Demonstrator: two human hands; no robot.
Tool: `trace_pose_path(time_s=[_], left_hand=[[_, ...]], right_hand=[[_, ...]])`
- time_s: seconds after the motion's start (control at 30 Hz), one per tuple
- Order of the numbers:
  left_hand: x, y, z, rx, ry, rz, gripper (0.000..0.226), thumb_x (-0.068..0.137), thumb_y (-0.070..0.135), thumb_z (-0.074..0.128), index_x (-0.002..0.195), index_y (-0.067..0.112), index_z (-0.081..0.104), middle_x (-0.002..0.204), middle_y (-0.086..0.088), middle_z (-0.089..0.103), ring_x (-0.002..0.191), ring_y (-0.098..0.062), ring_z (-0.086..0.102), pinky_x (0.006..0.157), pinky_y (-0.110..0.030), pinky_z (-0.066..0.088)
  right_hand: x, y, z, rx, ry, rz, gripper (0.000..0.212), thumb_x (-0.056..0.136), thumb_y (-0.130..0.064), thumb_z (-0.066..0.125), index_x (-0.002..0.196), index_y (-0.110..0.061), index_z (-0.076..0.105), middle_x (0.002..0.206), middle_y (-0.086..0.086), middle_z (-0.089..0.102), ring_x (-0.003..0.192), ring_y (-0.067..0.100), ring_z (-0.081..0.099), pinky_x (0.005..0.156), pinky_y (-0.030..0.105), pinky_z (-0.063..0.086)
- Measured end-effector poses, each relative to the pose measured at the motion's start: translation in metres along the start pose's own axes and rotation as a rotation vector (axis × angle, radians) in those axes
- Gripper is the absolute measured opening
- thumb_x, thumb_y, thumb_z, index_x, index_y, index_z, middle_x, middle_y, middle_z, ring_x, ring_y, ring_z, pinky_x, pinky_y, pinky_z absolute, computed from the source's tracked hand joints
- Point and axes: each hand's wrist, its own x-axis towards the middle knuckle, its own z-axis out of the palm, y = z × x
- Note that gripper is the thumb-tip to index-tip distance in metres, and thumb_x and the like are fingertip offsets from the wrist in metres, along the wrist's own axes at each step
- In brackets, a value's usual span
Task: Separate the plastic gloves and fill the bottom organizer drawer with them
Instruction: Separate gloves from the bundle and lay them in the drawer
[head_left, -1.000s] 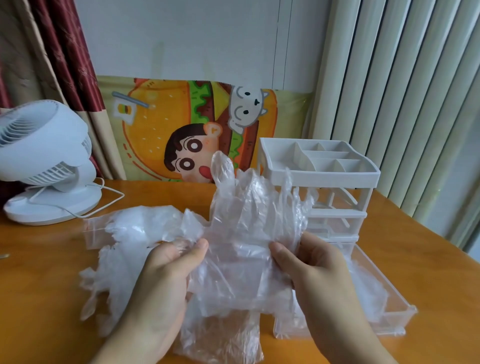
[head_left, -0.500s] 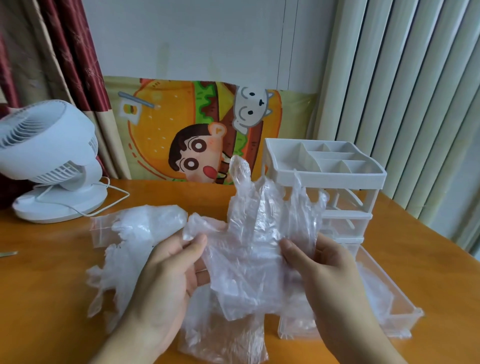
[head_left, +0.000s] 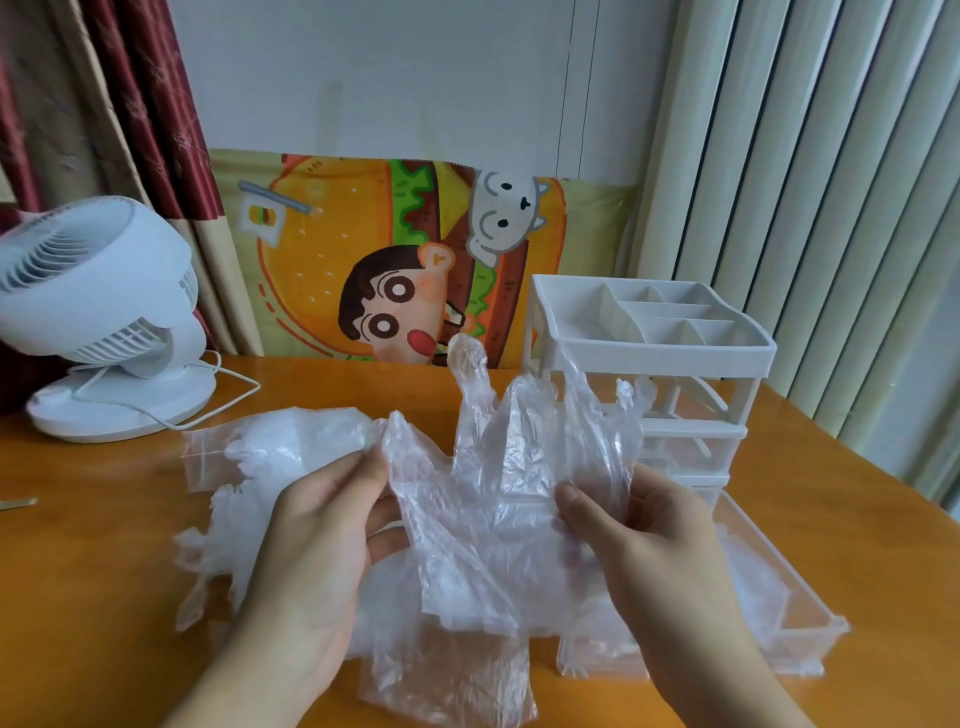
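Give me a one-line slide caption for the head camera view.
Both hands, left and right, pinch a clear plastic glove above the pulled-out bottom drawer of a white organizer.

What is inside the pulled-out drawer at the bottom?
The drawer holds some crumpled clear plastic gloves. How many cannot be told: the right hand and the glove it holds cover the drawer's near left part.
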Motion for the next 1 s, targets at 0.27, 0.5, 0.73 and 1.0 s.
trace_pose_path(time_s=[0.27, 0.5, 0.73, 1.0], left_hand=[[-0.008, 0.01, 0.003, 0.013, -0.151, -0.06, 0.067, 0.078, 0.074, 0.069, 0.107, 0.015, 0.079, 0.108, -0.012, 0.079, 0.105, -0.028, 0.075, 0.098, -0.049, 0.051], [-0.013, 0.008, 0.006, 0.227, -0.041, 0.058, 0.011, 0.091, 0.022, 0.071, 0.09, 0.018, 0.082, 0.086, -0.003, 0.08, 0.082, -0.012, 0.077, 0.074, -0.029, 0.048], [-0.002, 0.017, -0.005, 0.04, -0.159, -0.093, 0.032, 0.094, 0.026, 0.056, 0.096, 0.008, 0.083, 0.102, -0.026, 0.077, 0.081, -0.035, 0.077, 0.071, -0.043, 0.06], [-0.002, 0.032, -0.029, 0.235, -0.487, -0.403, 0.114, 0.034, 0.079, 0.09, 0.116, 0.001, 0.075, 0.112, -0.02, 0.075, 0.109, -0.04, 0.068, 0.1, -0.053, 0.051]], right_hand=[[0.001, 0.003, -0.001, -0.06, 0.025, -0.032, 0.016, 0.094, -0.009, 0.077, 0.078, -0.012, 0.076, 0.07, 0.012, 0.074, 0.061, 0.027, 0.071, 0.053, 0.038, 0.056], [0.004, 0.007, -0.003, 0.037, -0.015, -0.007, 0.027, 0.093, -0.027, 0.076, 0.081, -0.003, 0.071, 0.079, 0.029, 0.064, 0.069, 0.03, 0.059, 0.068, 0.046, 0.045], [0.008, 0.007, -0.011, -0.056, 0.04, -0.085, 0.032, 0.102, -0.015, 0.068, 0.072, -0.002, 0.066, 0.069, 0.029, 0.063, 0.058, 0.037, 0.058, 0.06, 0.061, 0.051], [0.013, 0.003, -0.02, -0.206, -0.242, -0.017, 0.023, 0.102, -0.013, 0.067, 0.081, -0.005, 0.071, 0.064, 0.015, 0.065, 0.055, 0.032, 0.058, 0.057, 0.038, 0.047]])
